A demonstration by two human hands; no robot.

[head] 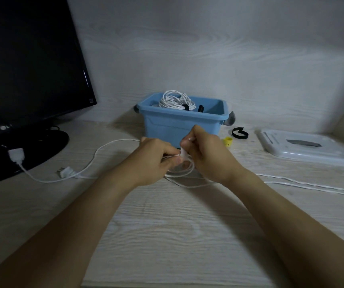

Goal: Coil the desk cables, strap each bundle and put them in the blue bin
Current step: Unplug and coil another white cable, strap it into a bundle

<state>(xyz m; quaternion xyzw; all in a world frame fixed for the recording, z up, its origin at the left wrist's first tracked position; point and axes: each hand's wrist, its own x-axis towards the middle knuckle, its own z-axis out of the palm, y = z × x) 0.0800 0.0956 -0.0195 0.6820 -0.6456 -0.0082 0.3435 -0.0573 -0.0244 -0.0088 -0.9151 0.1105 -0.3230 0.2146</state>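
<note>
Head view, left hand [156,156] and right hand [204,150] both pinching white cable [96,154] loops, fingers curled, just in front of blue bin [179,123], strapped white coil [176,101] inside bin, black strap [239,133] on desk [167,235] beside bin

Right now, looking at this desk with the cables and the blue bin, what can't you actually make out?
All in the head view:
- Fingertips of the left hand and right hand: curled round the white cable, hiding its end.
- Blue bin: its front wall hides the bottom, below the strapped white coil.
- White cables on the right: cut off by the frame edge.
- Small yellow item: too small to identify.
</note>
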